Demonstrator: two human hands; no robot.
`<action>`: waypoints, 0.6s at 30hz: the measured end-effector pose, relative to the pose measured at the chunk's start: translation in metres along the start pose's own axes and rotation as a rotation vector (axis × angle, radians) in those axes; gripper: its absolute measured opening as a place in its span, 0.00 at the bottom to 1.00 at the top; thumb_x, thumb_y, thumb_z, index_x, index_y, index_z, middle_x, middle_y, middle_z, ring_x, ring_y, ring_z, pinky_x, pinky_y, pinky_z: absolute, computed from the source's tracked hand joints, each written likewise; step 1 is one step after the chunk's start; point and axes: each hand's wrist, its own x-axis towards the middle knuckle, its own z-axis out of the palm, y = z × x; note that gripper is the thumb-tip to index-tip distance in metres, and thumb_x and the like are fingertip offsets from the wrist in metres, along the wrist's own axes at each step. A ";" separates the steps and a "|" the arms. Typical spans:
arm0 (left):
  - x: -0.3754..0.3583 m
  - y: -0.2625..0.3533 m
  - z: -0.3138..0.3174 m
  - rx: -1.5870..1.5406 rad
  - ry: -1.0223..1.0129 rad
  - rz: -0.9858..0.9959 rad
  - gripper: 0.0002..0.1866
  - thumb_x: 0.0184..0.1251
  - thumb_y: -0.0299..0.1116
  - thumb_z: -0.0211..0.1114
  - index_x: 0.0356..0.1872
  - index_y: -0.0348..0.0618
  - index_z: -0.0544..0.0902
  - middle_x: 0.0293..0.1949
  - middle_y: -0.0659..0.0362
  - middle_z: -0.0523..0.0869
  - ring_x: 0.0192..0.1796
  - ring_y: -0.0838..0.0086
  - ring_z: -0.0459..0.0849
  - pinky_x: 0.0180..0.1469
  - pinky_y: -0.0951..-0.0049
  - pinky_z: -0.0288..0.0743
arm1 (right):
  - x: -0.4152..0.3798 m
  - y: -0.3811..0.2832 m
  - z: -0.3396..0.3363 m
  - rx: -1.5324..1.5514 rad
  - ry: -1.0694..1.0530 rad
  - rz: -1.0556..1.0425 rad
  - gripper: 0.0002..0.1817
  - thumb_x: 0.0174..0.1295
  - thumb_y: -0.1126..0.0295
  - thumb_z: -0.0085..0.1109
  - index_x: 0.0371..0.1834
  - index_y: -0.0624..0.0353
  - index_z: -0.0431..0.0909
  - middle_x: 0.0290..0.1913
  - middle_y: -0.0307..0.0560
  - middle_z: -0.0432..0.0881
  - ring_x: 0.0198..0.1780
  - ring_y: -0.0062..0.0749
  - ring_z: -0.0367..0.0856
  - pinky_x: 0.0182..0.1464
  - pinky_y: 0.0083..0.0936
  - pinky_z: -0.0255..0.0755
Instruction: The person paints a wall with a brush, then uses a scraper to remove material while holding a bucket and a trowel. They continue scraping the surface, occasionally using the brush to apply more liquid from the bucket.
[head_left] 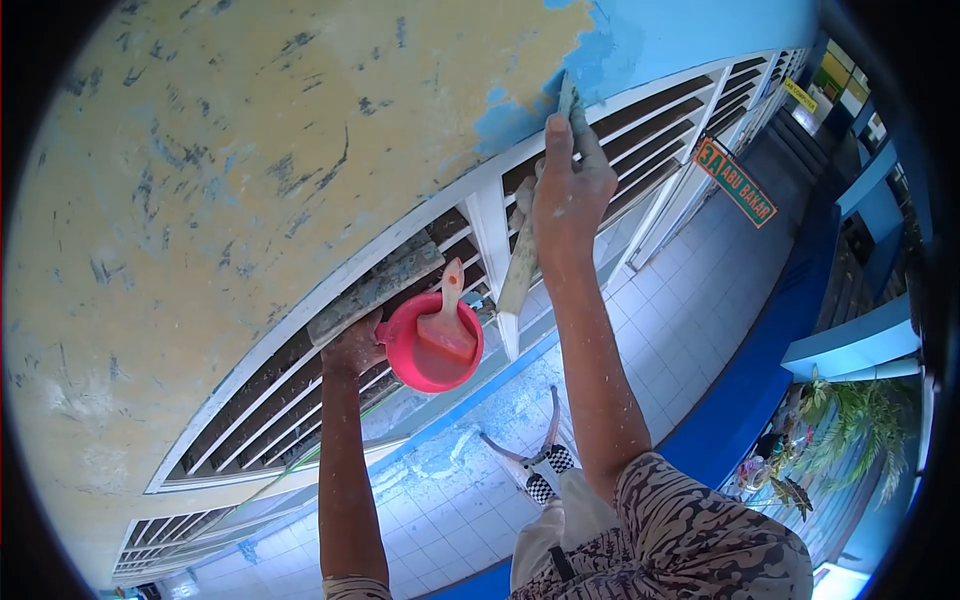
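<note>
At the wall's blue paint edge, my right hand is raised, its fingers closed around a narrow, paint-smeared flat tool whose tip meets the wall. The tool's exact kind is unclear. My left hand grips the side of a pink bucket, with some fingers hidden. A wide paintbrush leans in the bucket, its head down by cloudy liquid. Just above my left hand lies a paint-spattered board. A wooden bar slants below my right hand.
White louvred vents run along the yellowish, scuffed wall. Far below lies a tiled floor with blue edging. An orange sign hangs at the right. Plants stand beyond the walkway.
</note>
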 end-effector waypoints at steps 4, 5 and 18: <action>0.004 -0.001 0.012 0.052 0.142 0.072 0.41 0.40 0.64 0.75 0.56 0.53 0.82 0.68 0.51 0.76 0.72 0.51 0.69 0.74 0.43 0.58 | -0.001 0.008 -0.010 -0.166 -0.049 -0.174 0.26 0.74 0.58 0.58 0.64 0.70 0.75 0.24 0.31 0.71 0.19 0.10 0.62 0.20 0.16 0.58; 0.004 -0.002 0.012 -0.021 0.076 0.041 0.41 0.40 0.64 0.75 0.57 0.53 0.82 0.67 0.51 0.76 0.72 0.50 0.70 0.74 0.43 0.59 | 0.010 0.008 -0.014 -0.134 -0.037 -0.149 0.26 0.74 0.58 0.58 0.64 0.70 0.75 0.24 0.31 0.71 0.20 0.10 0.63 0.20 0.15 0.59; 0.002 0.000 0.005 0.015 0.168 0.074 0.35 0.40 0.64 0.74 0.45 0.49 0.85 0.59 0.50 0.82 0.65 0.48 0.76 0.70 0.42 0.63 | 0.035 -0.009 -0.026 -0.050 0.004 0.010 0.28 0.74 0.55 0.57 0.63 0.71 0.74 0.17 0.34 0.68 0.12 0.20 0.69 0.10 0.22 0.65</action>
